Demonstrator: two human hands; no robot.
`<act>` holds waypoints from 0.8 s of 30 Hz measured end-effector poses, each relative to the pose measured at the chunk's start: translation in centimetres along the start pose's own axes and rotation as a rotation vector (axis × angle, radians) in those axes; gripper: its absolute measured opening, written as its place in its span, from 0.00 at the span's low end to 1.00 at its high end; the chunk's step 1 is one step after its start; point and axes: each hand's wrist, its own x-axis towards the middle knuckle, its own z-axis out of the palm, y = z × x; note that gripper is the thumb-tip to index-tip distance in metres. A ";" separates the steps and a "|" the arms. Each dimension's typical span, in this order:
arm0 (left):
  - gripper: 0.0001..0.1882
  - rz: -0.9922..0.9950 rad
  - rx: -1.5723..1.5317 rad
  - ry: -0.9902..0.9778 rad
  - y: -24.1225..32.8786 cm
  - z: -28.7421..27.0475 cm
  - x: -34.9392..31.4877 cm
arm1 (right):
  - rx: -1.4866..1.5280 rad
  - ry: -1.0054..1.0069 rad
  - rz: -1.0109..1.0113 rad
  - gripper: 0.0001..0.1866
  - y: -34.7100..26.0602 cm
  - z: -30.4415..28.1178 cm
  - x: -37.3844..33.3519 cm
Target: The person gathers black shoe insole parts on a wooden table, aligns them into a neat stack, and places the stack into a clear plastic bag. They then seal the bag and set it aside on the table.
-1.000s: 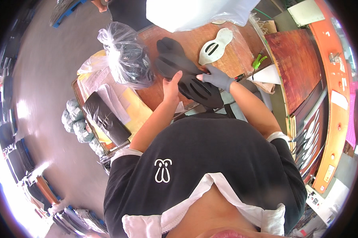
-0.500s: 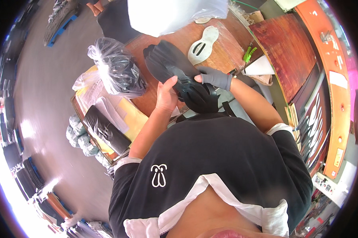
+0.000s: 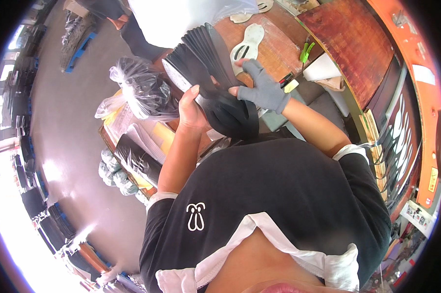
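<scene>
A stack of thin black sole-shaped pieces (image 3: 227, 116), probably insoles, is held up in front of my chest. Its far ends are fanned apart, and a pale face shows on the left side. My bare left hand (image 3: 192, 111) is closed around the stack's left side, thumb on top; its other fingers are mostly hidden. On the right, my right hand (image 3: 267, 88) wears a grey glove with bare fingertips. Its thumb touches the stack's right edge while the other fingers stretch out away from it. Just beyond these fingers lies a white sole-shaped plate (image 3: 253, 36) with dark slots.
Green-handled snips (image 3: 306, 52) lie on the wooden table (image 3: 279, 41). White plastic sheeting (image 3: 176, 19) covers the far side. A clear bag of dark items (image 3: 147, 90) sits at the left, near papers and a black wrapped bundle (image 3: 137, 161). An orange beam (image 3: 418, 88) runs along the right.
The stack has been fanned out at its far ends and turned, showing its pale side. My right hand has loosened, its fingers now stretched away from the stack. My left hand still grips it.
</scene>
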 end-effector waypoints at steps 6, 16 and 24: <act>0.25 -0.125 -0.033 -0.038 -0.1 0.2 0.0 | -0.277 0.154 -0.459 0.18 -4.1 -0.6 -1.1; 0.24 -0.080 0.031 0.095 0.4 1.1 -0.2 | -0.075 -0.040 -0.072 0.13 -3.7 2.9 1.5; 0.28 -0.124 0.066 0.162 0.1 -0.6 -0.8 | -0.050 -0.119 -0.011 0.10 -3.5 4.3 2.4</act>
